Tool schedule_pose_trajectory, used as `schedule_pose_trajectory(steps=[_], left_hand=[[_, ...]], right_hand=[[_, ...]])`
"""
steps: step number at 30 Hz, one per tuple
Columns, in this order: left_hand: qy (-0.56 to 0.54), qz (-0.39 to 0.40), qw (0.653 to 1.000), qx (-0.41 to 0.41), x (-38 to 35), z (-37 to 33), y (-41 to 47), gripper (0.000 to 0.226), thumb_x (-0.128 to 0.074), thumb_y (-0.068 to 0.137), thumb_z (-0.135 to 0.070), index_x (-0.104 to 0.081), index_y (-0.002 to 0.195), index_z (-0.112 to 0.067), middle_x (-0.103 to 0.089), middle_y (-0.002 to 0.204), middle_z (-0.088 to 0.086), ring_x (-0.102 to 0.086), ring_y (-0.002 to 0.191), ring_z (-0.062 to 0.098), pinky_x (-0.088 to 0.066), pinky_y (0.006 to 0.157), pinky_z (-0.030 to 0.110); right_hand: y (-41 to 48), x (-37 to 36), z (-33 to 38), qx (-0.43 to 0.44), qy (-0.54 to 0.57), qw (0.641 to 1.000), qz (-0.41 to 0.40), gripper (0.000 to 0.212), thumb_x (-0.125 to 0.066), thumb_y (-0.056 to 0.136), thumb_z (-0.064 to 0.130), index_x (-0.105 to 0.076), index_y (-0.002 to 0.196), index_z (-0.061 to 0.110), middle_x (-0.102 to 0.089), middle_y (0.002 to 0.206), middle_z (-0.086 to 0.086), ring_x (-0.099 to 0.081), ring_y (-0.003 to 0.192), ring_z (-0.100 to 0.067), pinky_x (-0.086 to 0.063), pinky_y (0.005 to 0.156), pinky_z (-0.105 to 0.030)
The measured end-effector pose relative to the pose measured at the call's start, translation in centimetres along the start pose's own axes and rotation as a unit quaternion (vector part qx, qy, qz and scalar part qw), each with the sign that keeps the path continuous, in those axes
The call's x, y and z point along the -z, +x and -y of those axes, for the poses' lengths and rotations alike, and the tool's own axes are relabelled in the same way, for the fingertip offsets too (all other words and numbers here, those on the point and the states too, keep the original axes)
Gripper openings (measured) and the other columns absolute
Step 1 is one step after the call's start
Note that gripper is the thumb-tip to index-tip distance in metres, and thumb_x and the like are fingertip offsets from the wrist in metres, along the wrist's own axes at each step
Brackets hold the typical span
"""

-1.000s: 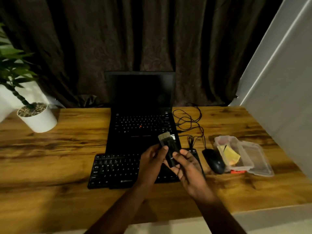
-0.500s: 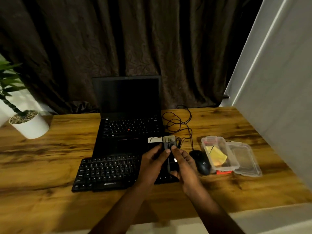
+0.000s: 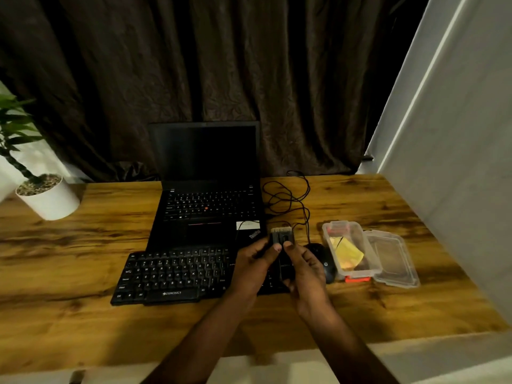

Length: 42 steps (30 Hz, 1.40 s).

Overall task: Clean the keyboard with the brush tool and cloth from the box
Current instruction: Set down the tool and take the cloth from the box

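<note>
Both hands hold a small black brush tool (image 3: 282,237) upright above the right end of the black external keyboard (image 3: 177,274). Its pale bristles point away from me. My left hand (image 3: 253,268) pinches the tool's left side, and my right hand (image 3: 306,273) grips its handle with the thumb on its front. To the right stands a clear plastic box (image 3: 349,252) with a yellow cloth (image 3: 347,254) inside. The tool's lower handle is hidden behind my fingers.
An open black laptop (image 3: 207,189) sits behind the keyboard. A black mouse (image 3: 324,259) with a tangled cable (image 3: 288,200) lies between my hands and the box. The box's clear lid (image 3: 393,259) lies at its right. A white potted plant (image 3: 45,196) stands far left.
The brush tool has turned from a leftward tilt to nearly upright, and both hands have closed in around it. The view has also shifted, so the scene sits further left than before.
</note>
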<state>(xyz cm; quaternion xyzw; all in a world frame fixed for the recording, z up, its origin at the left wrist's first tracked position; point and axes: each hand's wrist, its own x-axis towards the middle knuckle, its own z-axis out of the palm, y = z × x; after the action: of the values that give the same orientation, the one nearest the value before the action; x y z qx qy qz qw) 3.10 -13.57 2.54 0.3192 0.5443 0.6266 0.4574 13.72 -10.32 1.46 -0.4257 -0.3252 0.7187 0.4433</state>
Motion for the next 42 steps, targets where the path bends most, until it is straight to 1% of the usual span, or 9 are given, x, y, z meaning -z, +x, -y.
schedule_pose_trajectory(steps=[9, 12, 15, 21, 29, 33, 36, 39, 42], left_hand=[[0.005, -0.032, 0.996, 0.079, -2.2, 2.2, -0.9, 0.016, -0.068, 0.092, -0.013, -0.074, 0.093, -0.028, -0.077, 0.084, -0.012, -0.071, 0.081, -0.003, -0.051, 0.062, 0.01], [0.013, -0.01, 0.995, 0.094, -3.1, 3.2, -1.5, 0.016, -0.067, 0.093, -0.013, -0.074, 0.097, -0.026, -0.077, 0.089, -0.009, -0.072, 0.083, 0.002, -0.054, 0.065, 0.017], [0.021, 0.008, 0.994, 0.103, -3.9, 4.1, -2.0, 0.019, -0.068, 0.092, -0.012, -0.074, 0.107, -0.022, -0.077, 0.099, -0.004, -0.072, 0.089, 0.006, -0.057, 0.071, 0.021], [0.066, 0.052, 0.992, 0.093, -5.2, 4.7, -2.2, 0.025, -0.067, 0.093, -0.014, -0.072, 0.111, -0.03, -0.076, 0.103, -0.013, -0.07, 0.096, 0.004, -0.056, 0.074, 0.023], [0.08, -0.001, 0.989, 0.127, -7.0, 5.9, -1.9, 0.027, -0.069, 0.091, -0.011, -0.069, 0.118, -0.015, -0.073, 0.104, -0.001, -0.07, 0.09, 0.008, -0.054, 0.063, 0.015], [0.089, -0.042, 0.982, 0.161, -7.1, 6.8, -1.7, 0.023, -0.073, 0.089, -0.014, -0.071, 0.111, -0.012, -0.073, 0.096, 0.001, -0.069, 0.085, 0.012, -0.055, 0.065, 0.018], [0.136, -0.034, 0.978, 0.154, -6.9, 7.7, -1.8, 0.024, -0.076, 0.086, -0.013, -0.073, 0.108, -0.007, -0.073, 0.096, 0.005, -0.067, 0.083, 0.009, -0.05, 0.059, 0.01], [0.218, -0.027, 0.966, 0.135, -7.0, 8.2, -1.9, 0.023, -0.075, 0.087, -0.016, -0.074, 0.108, -0.008, -0.075, 0.101, 0.008, -0.07, 0.089, 0.015, -0.055, 0.073, 0.016], [0.324, -0.047, 0.942, 0.079, -6.8, 8.3, -1.9, 0.023, -0.069, 0.093, -0.02, -0.073, 0.113, -0.009, -0.074, 0.105, 0.007, -0.065, 0.091, 0.01, -0.045, 0.067, 0.003]], right_hand=[[-1.3, 3.7, -1.3, 0.006, -0.053, 0.998, -0.047, 0.022, -0.065, 0.094, 0.023, -0.066, 0.115, 0.017, -0.072, 0.111, -0.01, -0.069, 0.083, -0.017, -0.054, 0.057, -0.024], [-1.8, 5.7, -1.8, 0.025, -0.144, 0.988, -0.05, 0.042, -0.073, 0.082, 0.049, -0.065, 0.118, 0.029, -0.071, 0.111, -0.001, -0.069, 0.101, -0.021, -0.06, 0.081, -0.043], [-2.0, 7.3, -1.8, 0.04, -0.145, 0.986, -0.067, 0.024, -0.068, 0.09, 0.037, -0.068, 0.112, 0.028, -0.073, 0.105, -0.002, -0.07, 0.101, -0.027, -0.056, 0.089, -0.055], [-1.7, 8.5, -1.2, 0.048, -0.091, 0.989, -0.104, 0.025, -0.069, 0.089, 0.03, -0.07, 0.108, 0.014, -0.075, 0.1, -0.013, -0.073, 0.092, -0.032, -0.057, 0.071, -0.039], [-1.3, 10.8, -1.3, 0.061, -0.133, 0.986, -0.074, 0.022, -0.068, 0.09, 0.026, -0.07, 0.11, 0.016, -0.075, 0.101, -0.007, -0.071, 0.098, -0.029, -0.056, 0.081, -0.043], [-1.4, 12.6, -1.9, 0.073, -0.285, 0.956, -0.018, 0.04, -0.079, 0.08, 0.04, -0.067, 0.115, 0.025, -0.074, 0.105, 0.003, -0.07, 0.1, -0.013, -0.057, 0.083, -0.029], [-1.8, 14.0, -2.7, 0.175, -0.445, 0.878, -0.009, 0.048, -0.076, 0.074, 0.049, -0.062, 0.116, 0.03, -0.06, 0.107, 0.019, -0.061, 0.101, -0.008, -0.052, 0.087, -0.027], [-1.7, 14.2, -3.7, 0.2, -0.508, 0.836, -0.059, 0.052, -0.073, 0.077, 0.039, -0.064, 0.124, 0.019, -0.053, 0.106, 0.012, -0.059, 0.103, -0.021, -0.052, 0.088, -0.032], [-1.4, 13.7, -4.6, 0.151, -0.533, 0.83, -0.071, 0.05, -0.075, 0.082, 0.036, -0.058, 0.128, 0.028, -0.051, 0.119, 0.006, -0.053, 0.109, -0.017, -0.048, 0.091, -0.025]])
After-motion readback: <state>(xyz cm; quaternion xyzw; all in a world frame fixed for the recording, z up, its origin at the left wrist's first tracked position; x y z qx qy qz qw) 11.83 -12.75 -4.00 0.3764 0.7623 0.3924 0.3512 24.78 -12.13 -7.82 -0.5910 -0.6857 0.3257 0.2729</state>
